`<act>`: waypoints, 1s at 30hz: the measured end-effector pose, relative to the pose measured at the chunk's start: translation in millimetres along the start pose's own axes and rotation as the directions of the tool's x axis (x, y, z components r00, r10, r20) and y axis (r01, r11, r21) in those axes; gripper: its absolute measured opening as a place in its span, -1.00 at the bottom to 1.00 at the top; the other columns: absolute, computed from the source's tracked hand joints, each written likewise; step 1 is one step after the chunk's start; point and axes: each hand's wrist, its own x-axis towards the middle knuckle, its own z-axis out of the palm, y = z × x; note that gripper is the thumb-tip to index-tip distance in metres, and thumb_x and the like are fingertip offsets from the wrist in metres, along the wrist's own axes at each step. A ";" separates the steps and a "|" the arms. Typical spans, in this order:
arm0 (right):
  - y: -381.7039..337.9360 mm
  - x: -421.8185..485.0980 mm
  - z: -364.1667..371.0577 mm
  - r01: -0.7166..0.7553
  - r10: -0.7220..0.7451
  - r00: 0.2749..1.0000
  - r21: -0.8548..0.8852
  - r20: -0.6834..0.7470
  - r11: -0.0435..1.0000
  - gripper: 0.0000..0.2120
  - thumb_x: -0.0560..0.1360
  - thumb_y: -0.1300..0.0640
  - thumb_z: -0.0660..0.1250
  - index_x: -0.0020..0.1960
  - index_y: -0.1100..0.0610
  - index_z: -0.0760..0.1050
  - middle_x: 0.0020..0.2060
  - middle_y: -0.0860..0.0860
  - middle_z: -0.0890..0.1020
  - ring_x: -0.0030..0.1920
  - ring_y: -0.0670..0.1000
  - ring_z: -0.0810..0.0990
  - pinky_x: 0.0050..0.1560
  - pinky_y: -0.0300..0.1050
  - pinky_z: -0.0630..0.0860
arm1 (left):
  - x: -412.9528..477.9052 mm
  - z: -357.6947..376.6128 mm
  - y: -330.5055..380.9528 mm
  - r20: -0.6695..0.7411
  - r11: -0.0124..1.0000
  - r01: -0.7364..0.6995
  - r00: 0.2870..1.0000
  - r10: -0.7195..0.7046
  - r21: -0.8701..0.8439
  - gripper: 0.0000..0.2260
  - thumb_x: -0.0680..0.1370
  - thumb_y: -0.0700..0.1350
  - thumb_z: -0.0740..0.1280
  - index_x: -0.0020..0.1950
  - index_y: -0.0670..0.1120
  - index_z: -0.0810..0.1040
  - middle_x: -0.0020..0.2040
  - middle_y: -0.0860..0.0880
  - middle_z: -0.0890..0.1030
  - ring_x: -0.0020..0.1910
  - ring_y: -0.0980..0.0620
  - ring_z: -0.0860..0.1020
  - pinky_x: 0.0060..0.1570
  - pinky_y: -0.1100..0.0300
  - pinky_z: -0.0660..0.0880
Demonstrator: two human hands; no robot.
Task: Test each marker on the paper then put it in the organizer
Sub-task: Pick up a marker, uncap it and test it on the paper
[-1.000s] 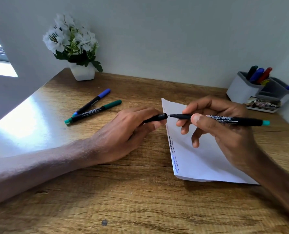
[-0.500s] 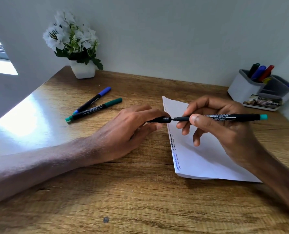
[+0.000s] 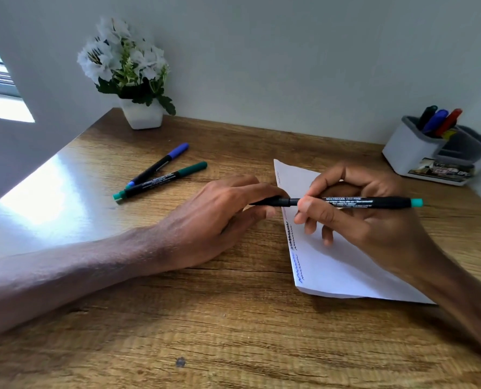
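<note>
I see the marker [image 3: 374,203] held level across my view, long axis left to right, its teal end plug pointing right, over the left edge of the paper [image 3: 343,272]. White print on its black barrel reads "MULTIMARK 1513 FINE". The right hand [image 3: 374,223] grips the barrel; the left hand [image 3: 219,217] pinches the black cap [image 3: 276,202], which meets the barrel.
</note>
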 end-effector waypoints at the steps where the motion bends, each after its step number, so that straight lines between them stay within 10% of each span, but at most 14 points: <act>1: 1.3 0.1 0.8 0.013 -0.013 1.000 -0.012 -0.006 1.000 -0.80 0.45 0.18 0.50 -0.04 0.29 0.60 -0.24 0.13 0.75 -0.35 0.21 0.70 -0.50 0.06 0.58 | 0.4 -0.3 1.2 -0.009 1.000 -0.025 1.000 0.025 -0.005 -0.61 0.70 0.07 0.17 0.46 -0.04 0.51 0.17 0.13 0.60 0.03 0.34 0.45 0.01 0.51 0.38; 14: -1.7 2.1 7.7 0.164 -0.163 0.986 -0.112 0.024 0.980 -0.83 0.37 0.28 0.58 -0.06 0.25 0.70 -0.23 -0.04 0.74 -0.35 -0.14 0.67 -0.35 -0.38 0.51 | -4.0 -0.8 2.8 -0.099 0.991 -0.137 0.986 0.137 0.005 -0.71 0.69 -0.12 0.26 0.34 -0.20 0.59 0.10 0.20 0.50 0.04 0.46 0.38 0.08 0.53 0.26; 30: -0.9 13.5 -52.5 0.082 -0.073 0.982 0.045 -0.175 0.996 -0.86 0.35 0.13 0.59 -0.10 0.11 0.74 -0.17 0.09 0.77 -0.38 0.10 0.63 -0.44 -0.12 0.56 | 11.9 13.3 22.4 -0.303 0.999 -0.039 0.952 0.040 0.007 -0.71 0.65 0.03 0.36 0.32 -0.07 0.59 -0.01 0.13 0.67 -0.20 0.23 0.52 -0.22 0.43 0.41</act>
